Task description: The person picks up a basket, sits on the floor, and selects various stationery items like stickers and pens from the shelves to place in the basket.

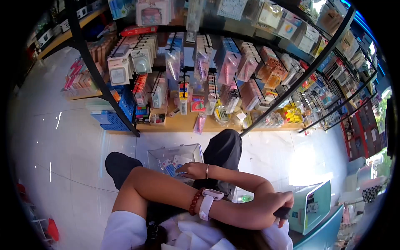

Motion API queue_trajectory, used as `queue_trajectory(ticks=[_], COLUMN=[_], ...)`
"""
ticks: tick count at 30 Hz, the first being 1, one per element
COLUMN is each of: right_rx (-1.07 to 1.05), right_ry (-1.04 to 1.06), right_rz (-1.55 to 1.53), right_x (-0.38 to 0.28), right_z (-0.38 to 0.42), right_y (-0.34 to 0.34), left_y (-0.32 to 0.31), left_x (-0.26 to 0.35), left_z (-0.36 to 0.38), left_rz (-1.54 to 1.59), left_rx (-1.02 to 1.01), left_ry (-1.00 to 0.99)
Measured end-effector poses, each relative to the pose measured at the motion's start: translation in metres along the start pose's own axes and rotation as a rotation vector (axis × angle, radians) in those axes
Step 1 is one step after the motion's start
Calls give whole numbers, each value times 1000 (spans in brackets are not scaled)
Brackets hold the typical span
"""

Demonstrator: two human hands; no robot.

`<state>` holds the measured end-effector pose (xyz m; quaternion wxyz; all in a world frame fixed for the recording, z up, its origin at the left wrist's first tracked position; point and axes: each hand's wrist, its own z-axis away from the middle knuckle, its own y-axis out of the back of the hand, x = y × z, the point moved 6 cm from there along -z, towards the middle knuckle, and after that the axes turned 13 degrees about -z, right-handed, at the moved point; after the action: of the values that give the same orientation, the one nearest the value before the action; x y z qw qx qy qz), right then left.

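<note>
My arms cross in front of me. My right hand (194,170), with a thin bracelet at its wrist, reaches left into a clear plastic bin (151,156) on the floor between my feet. Its bent fingers are on a small white-and-blue packet (170,167) among a few others. My left hand (284,203) lies far to the right, past my right arm, its fingers curled around a small black object (282,213) whose kind I cannot make out. A white watch (206,206) and a red bead bracelet (195,201) are on my left wrist.
Ahead stands a shop rack with black posts (106,89), hung with packaged goods (229,62). Its wooden bottom shelf (175,123) holds more items, and blue baskets (118,118) are at its left. A mint-green bin (321,204) stands at my right. Glossy tiles (66,146) cover the floor.
</note>
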<state>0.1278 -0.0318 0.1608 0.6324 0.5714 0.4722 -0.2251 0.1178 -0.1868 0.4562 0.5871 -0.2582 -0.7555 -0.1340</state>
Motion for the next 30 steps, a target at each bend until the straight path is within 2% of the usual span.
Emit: queue_trajectory(ticks=[1,2,4,5,7,8,9,10,11,12,13,14,16,18,19,20,21,23,25,26,27,30], right_rx=[11,-71,-161,-75,8,114,223,232,181,130,261,389,882,1507,1656,1792,1874,1823,1777,1734,1692,1700], right_ry=[-32,-52,-137,-150,-166,-138,-112,-118,-133,-146,-182,-218,-319,-140,-37,-177,-134,-478,-508,-538,-678,-717], right_rz=[-19,0,82,116,149,170,192,189,103,15,-14,-42,-2,284,384,672,710,875,819,761,720,603], right_x=[-7,-15,-10,-6,-4,-8,-12,-13,-12,-12,-14,-13,11,18,9,-5,-10,-9,5,18,43,45], right_z=[7,13,21,20,16,14,16,18,19,20,26,34,69,130,159,186,206,227,231,233,238,252], right_y=[-3,-9,-17,-14,-12,-8,-4,-4,-7,-10,11,43,138,242,294,330,365,422,452,467,484,498], left_y=[-10,-22,-34,-33,-31,-29,-30,-30,-28,-22,-14,-6,17,42,57,71,85,106,112,112,110,110], left_x=[11,29,47,53,69,64,59,58,54,52,52,51,37,20,11,0,-13,-38,-57,-60,-65,-80], left_z=[1,8,21,21,22,23,26,30,31,33,36,43,55,71,80,88,95,106,109,106,101,87], left_rz=[-178,-322,-63,-41,-224,-216,-289,-362,-356,-431,-508,-504,-601,-583,-565,-550,-569,-535,-427,-427,-397,-355], left_rx=[-45,-147,-451,-459,-408,-407,-409,-417,-428,-345,-260,-267,-253,-174,-114,-54,37,188,264,264,232,204], left_ry=[-205,-329,-327,-324,-493,-492,-608,-722,-721,-721,-722,-723,-500,-323,-249,-177,-119,-3,71,67,88,91])
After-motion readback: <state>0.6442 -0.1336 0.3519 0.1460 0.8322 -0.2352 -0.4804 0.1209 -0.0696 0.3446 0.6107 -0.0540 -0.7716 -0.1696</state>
